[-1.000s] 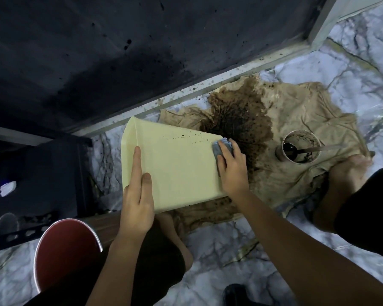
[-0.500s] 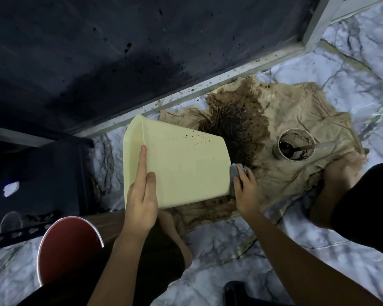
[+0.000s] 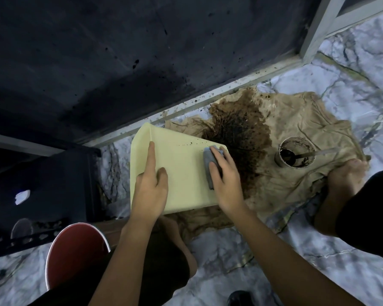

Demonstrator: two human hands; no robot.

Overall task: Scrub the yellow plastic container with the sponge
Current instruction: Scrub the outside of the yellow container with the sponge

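Head camera view, looking down at a marble-patterned floor (image 3: 352, 69) where a person crouches. The yellow plastic container (image 3: 181, 173) lies on its side, partly on a stained beige cloth (image 3: 296, 133) and close to a dark wall. Its broad flat face is turned upward, and a line of small dark specks runs along the far edge of that face.

The left hand (image 3: 149, 191) rests flat on the near left part of the container, index finger stretched straight toward the rim and thumb lying alongside; the grip here is open, pressing down and clasping nothing. The right hand (image 3: 226, 180) holds a grey sponge (image 3: 210, 162) against the container's right edge, fingers curved over the top of it and pinning it to the plastic. Both forearms reach in from the bottom of the view.

The container looks light, thin-walled and stiff, probably slick where wet, so it would likely slide unless braced; the flat face and the rim seem the best places to hold it.

A small round cup (image 3: 296, 154) with dark residue and a spoon stands on the cloth to the right. A bare foot (image 3: 345, 175) presses the cloth's edge. A red round stool (image 3: 75, 252) sits lower left.
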